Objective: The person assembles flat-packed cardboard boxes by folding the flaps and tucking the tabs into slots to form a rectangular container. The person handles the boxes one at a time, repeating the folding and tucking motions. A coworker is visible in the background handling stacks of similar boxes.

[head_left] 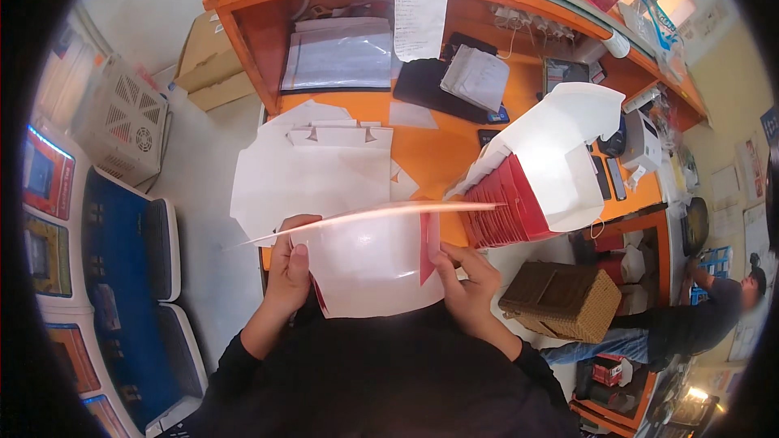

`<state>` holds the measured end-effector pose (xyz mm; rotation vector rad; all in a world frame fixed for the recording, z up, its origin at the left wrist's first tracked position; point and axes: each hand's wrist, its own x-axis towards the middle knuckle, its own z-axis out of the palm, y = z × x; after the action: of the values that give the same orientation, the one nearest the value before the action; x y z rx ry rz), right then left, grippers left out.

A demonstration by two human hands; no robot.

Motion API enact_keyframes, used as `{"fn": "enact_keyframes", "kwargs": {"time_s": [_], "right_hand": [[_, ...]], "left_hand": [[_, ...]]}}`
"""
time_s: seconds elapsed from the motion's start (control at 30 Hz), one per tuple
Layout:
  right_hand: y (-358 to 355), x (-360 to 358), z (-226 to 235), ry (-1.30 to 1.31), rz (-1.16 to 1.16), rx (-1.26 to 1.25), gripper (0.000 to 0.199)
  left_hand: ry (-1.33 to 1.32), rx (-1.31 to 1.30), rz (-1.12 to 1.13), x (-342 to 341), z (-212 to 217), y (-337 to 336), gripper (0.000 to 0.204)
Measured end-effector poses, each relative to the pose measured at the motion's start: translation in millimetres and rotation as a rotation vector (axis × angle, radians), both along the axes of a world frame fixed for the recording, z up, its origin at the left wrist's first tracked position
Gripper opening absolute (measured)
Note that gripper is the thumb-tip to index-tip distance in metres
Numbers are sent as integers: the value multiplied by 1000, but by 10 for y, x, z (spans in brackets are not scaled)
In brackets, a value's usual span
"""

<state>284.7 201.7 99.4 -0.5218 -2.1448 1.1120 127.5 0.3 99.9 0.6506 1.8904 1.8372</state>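
Observation:
Close to my body, a partly folded cardboard carton (369,264), white inside with red on its sides, is held between both hands. My left hand (294,266) grips its left edge, thumb lying on the white face. My right hand (469,282) pinches the right side by a red folded flap. One panel stands nearly edge-on across the top of the carton. Beyond it, flat white carton blanks (316,166) lie on the orange desk (434,154). To the right sits a nested stack of red and white folded cartons (507,203), leaning with its white opening toward me.
A shelf holds plastic-wrapped sheets (337,53); a paper list (419,8) hangs from its edge. Papers (475,77) and phones (617,178) lie on the desk. A wicker basket (560,300) is at right, near another person (698,316). Blue-padded seating (122,276) stands left.

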Motion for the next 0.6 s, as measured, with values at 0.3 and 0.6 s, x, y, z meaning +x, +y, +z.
{"fn": "enact_keyframes", "kwargs": {"time_s": [0.3, 0.6], "right_hand": [[-142, 3, -109, -264, -123, -77, 35], [-61, -230, -371, -1, 82, -176, 26]], "left_hand": [[141, -76, 9, 2, -39, -37, 54], [26, 7, -103, -188, -128, -181, 47]]}}
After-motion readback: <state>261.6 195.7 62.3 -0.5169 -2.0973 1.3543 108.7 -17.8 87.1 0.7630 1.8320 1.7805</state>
